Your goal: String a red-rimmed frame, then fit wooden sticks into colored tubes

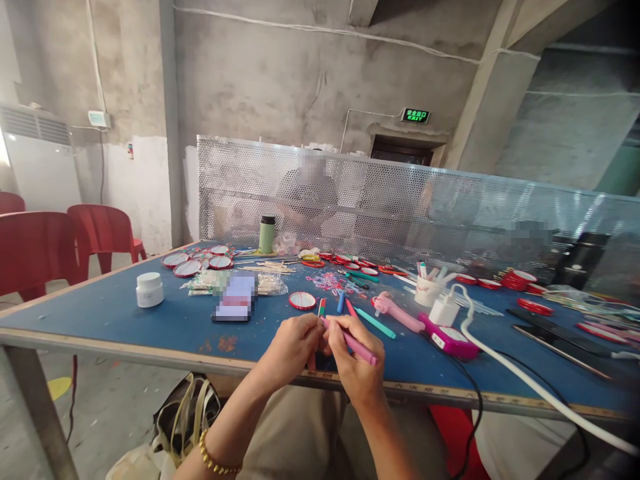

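At the table's front edge my right hand [359, 357] is closed around a pink marker pen [361, 348], held like a pencil with its tip toward the left hand. Close against it, my left hand [296, 343] pinches a thin flat strip [322, 307] whose upper end shows green, white and red. The fingers cover most of the strip, and the pen's tip is hidden between the hands. Just beyond lie a blue pen cap [341, 301], a red pen [351, 308], a teal marker [376, 323] and a red-rimmed round disc [303, 301].
Left of the hands are a phone [235, 297] and a white jar [149, 291]. A green bottle [267, 235] stands at the back, before a perforated metal screen [240, 187]. To the right are a cup of pens [427, 291], a magenta device [453, 339] and a white cable [520, 380].
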The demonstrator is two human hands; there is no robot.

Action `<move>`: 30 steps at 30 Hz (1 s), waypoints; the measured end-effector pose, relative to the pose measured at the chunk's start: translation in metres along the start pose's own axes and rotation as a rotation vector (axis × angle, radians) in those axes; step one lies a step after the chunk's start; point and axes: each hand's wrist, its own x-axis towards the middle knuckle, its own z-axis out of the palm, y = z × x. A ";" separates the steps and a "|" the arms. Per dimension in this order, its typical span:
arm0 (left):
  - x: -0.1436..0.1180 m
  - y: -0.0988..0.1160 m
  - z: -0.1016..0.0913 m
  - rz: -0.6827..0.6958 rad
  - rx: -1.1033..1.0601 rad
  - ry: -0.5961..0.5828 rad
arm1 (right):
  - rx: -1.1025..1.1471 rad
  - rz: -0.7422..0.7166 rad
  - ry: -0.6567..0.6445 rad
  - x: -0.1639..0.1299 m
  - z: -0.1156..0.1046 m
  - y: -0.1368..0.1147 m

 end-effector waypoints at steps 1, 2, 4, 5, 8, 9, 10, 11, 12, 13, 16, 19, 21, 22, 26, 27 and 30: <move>0.000 0.000 0.000 0.000 -0.002 0.001 | -0.002 -0.003 0.002 0.000 0.000 0.000; 0.000 0.000 0.000 0.000 -0.007 0.001 | -0.004 -0.005 0.003 0.000 0.000 0.000; 0.000 -0.001 0.001 0.002 -0.021 -0.003 | -0.007 -0.003 0.005 0.001 0.000 0.000; 0.000 -0.002 0.001 0.003 -0.028 -0.006 | -0.007 -0.001 0.005 0.001 0.000 0.000; 0.000 -0.004 0.001 0.005 -0.047 -0.009 | 0.001 0.006 0.007 0.000 0.000 0.001; 0.000 -0.005 0.001 0.006 -0.049 -0.009 | 0.004 0.010 0.012 0.000 0.000 0.001; 0.000 -0.005 0.001 0.009 -0.050 -0.011 | 0.005 0.015 0.016 0.000 -0.001 0.001; 0.000 -0.005 0.001 0.012 -0.051 -0.014 | 0.004 0.018 0.019 -0.001 -0.001 0.001; 0.000 -0.005 0.001 0.013 -0.053 -0.016 | 0.003 0.018 0.020 -0.001 -0.001 0.001; 0.000 -0.005 0.001 0.012 -0.057 -0.016 | 0.003 0.016 0.019 -0.002 -0.001 0.002; 0.001 -0.004 0.001 0.007 -0.062 -0.012 | 0.000 0.005 0.012 -0.002 -0.001 0.002; 0.002 -0.003 0.001 0.012 -0.049 -0.007 | -0.008 -0.009 0.013 -0.001 0.000 0.001; 0.002 -0.003 0.001 0.017 -0.040 -0.004 | -0.003 -0.013 0.013 0.000 0.000 0.001; 0.002 -0.004 0.001 0.016 -0.037 -0.001 | 0.001 -0.013 0.012 0.000 0.000 0.001; 0.001 -0.004 0.001 0.012 -0.035 -0.003 | 0.002 -0.010 0.013 0.001 0.000 0.000; 0.001 -0.004 0.001 0.012 -0.036 -0.006 | -0.001 -0.009 0.014 0.001 0.000 0.000; 0.001 -0.003 0.000 0.005 -0.046 -0.016 | -0.007 -0.005 0.013 0.001 0.000 0.001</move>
